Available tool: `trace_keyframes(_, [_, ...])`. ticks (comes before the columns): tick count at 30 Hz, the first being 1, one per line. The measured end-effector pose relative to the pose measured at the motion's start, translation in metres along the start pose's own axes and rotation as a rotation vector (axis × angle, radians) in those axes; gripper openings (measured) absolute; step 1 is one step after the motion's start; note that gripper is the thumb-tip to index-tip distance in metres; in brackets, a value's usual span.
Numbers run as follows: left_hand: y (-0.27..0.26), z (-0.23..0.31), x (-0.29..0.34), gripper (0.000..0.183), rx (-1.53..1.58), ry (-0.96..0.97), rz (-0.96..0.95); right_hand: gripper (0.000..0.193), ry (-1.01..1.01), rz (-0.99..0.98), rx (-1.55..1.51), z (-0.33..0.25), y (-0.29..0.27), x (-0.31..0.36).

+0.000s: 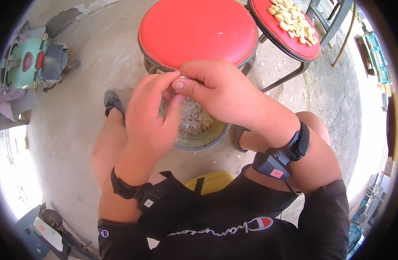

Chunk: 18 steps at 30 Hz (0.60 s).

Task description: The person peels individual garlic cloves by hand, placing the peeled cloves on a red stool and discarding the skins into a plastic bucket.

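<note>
Close together above a metal basin (227, 130), both hands are closed, fingertips meeting. My left hand (149, 110) pinches from the left, thumb and fingers bent inward. The thumb and curled forefinger of my right hand (220, 89) press on the same spot. Between them shows a white bit of what looks like a garlic clove (182, 77), mostly hidden by the fingers. Below, the basin holds a heap of pale, papery garlic skins (193, 119), partly covered by my hands. Peeled, cream-coloured garlic cloves (292, 18) lie piled on a red stool (275, 32) at the upper right.
A second round red stool (199, 32) stands just beyond my hands, with a tiny white scrap on it. My legs flank the basin. A pale green machine (32, 63) is at the far left. Skin flakes dot the concrete floor (290, 82). Metal legs (333, 21) rise at the upper right.
</note>
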<state>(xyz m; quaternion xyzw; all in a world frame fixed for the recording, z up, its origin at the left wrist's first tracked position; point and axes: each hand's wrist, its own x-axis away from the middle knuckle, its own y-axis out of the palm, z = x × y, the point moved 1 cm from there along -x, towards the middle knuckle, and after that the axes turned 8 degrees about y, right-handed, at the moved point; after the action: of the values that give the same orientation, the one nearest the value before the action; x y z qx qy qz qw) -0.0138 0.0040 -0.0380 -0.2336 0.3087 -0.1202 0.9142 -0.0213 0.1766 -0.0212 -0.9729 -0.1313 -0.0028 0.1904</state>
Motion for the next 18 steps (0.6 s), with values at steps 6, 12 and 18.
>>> trace_keyframes(6, [0.0,0.008,-0.01,0.041,0.029,-0.088,-0.079,0.024,-0.04,0.185,0.242,0.0,-0.055,-0.012])
trace_keyframes(12, [-0.092,-0.022,-0.01,0.044,-0.41,-0.103,-0.221,0.026,0.005,0.741,-0.333,0.025,-0.22,-0.001])
trace_keyframes(18, [-0.328,-0.044,0.028,0.045,-0.981,-0.249,-0.264,0.024,0.239,0.685,-0.18,0.085,-0.302,0.022])
